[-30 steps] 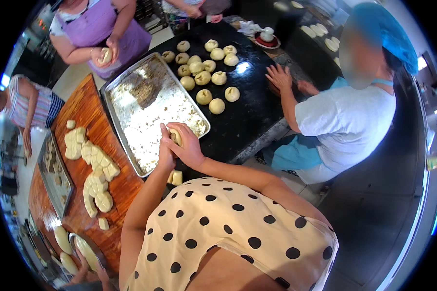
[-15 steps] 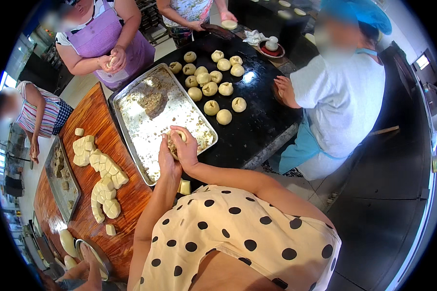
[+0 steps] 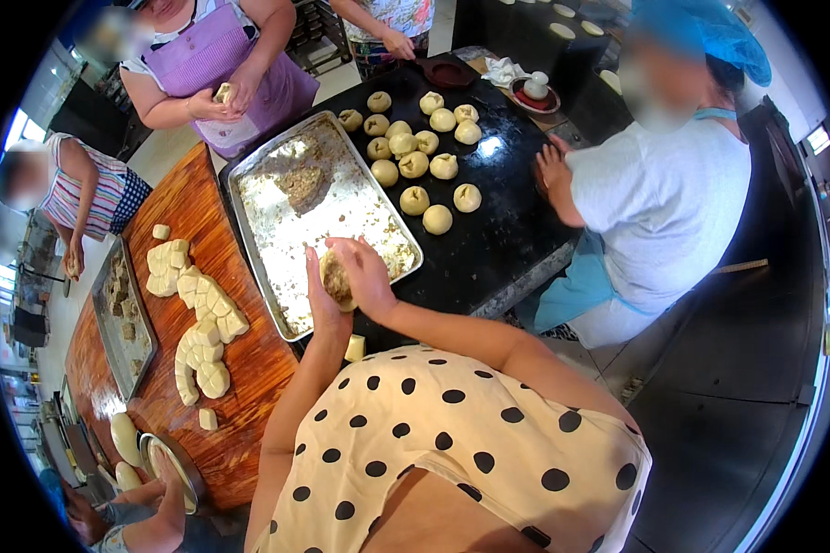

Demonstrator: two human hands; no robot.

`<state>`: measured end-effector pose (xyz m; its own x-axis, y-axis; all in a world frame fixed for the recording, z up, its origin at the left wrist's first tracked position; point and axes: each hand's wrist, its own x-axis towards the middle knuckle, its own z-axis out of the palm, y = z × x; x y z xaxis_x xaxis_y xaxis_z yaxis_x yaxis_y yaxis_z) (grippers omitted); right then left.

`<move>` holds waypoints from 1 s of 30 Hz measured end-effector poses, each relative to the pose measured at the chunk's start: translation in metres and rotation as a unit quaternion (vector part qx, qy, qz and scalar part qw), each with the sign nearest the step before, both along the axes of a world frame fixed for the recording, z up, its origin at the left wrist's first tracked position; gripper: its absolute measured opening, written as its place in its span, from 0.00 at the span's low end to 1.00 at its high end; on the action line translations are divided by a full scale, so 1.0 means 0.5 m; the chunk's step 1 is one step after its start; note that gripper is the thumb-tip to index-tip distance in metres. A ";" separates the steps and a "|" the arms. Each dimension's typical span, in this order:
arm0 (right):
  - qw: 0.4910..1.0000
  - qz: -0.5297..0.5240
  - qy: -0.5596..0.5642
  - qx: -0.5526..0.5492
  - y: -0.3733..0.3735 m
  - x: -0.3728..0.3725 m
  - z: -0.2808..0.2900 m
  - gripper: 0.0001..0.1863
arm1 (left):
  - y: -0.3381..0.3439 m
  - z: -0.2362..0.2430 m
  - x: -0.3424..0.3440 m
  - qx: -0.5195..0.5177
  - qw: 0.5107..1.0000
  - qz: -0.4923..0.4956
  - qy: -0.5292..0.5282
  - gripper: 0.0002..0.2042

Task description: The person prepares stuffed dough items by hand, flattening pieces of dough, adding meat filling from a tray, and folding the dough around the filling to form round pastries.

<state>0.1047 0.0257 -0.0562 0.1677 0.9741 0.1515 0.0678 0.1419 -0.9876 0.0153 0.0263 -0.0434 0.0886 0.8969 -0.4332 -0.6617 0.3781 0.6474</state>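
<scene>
Cupped between my two hands is a round of pale dough (image 3: 338,280) with brown crumbly filling showing in its open top. My left hand (image 3: 322,300) wraps its left side, with the thumb upright. My right hand (image 3: 369,281) curls over the right rim, its fingers bent around the dough. Both hands are above the near end of a metal tray (image 3: 256,230), which bears a heap of brown filling (image 3: 304,187) and scattered crumbs. A small cut dough piece (image 3: 355,347) lies close below my wrists.
Several round filled buns (image 3: 413,165) sit on the black worktop (image 3: 498,203) beyond. Cut dough pieces (image 3: 210,304) and another tray (image 3: 138,364) lie on the wooden table (image 3: 258,405) to the left. Co-workers stand around, one person in a grey shirt (image 3: 664,194) close at right.
My hands have turned the dough so its filled opening shows more. The far person's hand with a flat dough round has gone from view. The whole view has shifted slightly.
</scene>
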 end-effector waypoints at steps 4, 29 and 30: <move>0.979 -0.104 -0.087 0.153 -0.032 -0.019 0.026 0.16 | -0.018 0.000 0.011 0.095 0.994 -0.009 0.057 0.19; 0.992 -0.003 -0.066 0.112 -0.015 -0.034 -0.010 0.18 | -0.002 -0.041 -0.030 0.049 0.996 -0.007 0.075 0.28; 0.995 0.018 0.062 0.074 -0.018 -0.027 -0.001 0.20 | -0.008 -0.009 -0.041 0.028 0.998 -0.021 0.052 0.29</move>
<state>0.0913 0.0165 -0.0568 0.1596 0.9485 0.2738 -0.0604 0.2862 -0.9563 -0.0053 0.0223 -0.0478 0.0844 0.9164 -0.3912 -0.5747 0.3655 0.7322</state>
